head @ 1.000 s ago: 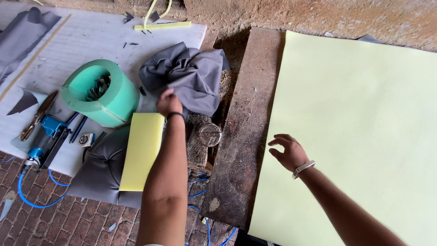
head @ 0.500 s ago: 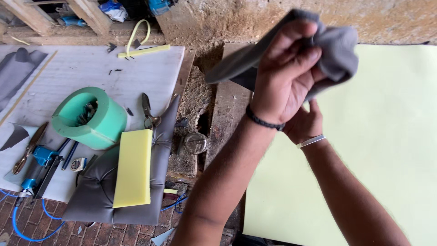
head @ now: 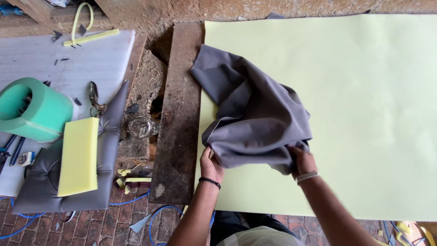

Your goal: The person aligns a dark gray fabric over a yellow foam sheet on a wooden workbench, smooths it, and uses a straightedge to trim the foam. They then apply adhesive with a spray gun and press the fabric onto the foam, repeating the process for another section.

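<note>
Left hand [head: 210, 165] pinches the near-left edge of the grey cloth [head: 255, 114]; right hand [head: 302, 160] has a closed grip on the near-right edge. Cloth lies bunched at frame centre, on the left part of the pale yellow sheet [head: 364, 91]. Looks light, limp, creases easily, not fragile. Best held at corners or hem, both hands, spread apart.

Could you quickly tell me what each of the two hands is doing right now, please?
Left hand: closed on the near-left edge of the grey fabric.
Right hand: closed on the fabric's near-right edge, above the pale yellow sheet.
</note>
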